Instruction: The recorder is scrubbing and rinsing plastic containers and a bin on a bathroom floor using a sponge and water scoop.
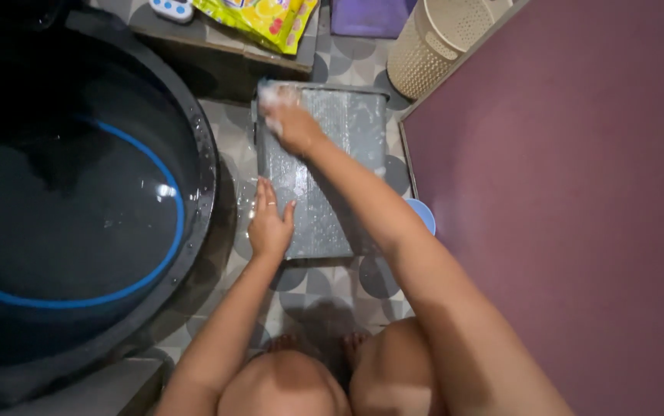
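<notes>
View from above, as I squat on the floor. The large round black water tub with a blue band [78, 192] fills the left of the view, its wet rim just beside my left hand. The dark purple wall panel [578, 208] takes up the right side. Between them lies the grey-and-white patterned tile floor [324, 289], wet around the tub.

On the floor, straight ahead of my knees, lies the grey rectangular plastic container [320, 166], flat side up, soapy and wet, its long axis running away from me. Its far end lies near the cream perforated plastic basket [439, 42]; a small light blue round object [424, 214] peeks out from under my right forearm beside the container's right edge.

My right arm is stretched forward and across, elbow nearly straight, so that my right hand [292, 123] presses palm-down on the far left corner of the container, fingers covered in white foam; whether it grips a sponge or cloth I cannot tell. My left arm is bent less far out; my left hand [269, 223] rests flat, fingers together and pointing ahead, on the container's near left edge, steadying it, not clamped.

At the top edge, a yellow printed plastic packet [259, 19] lies on a low ledge.
</notes>
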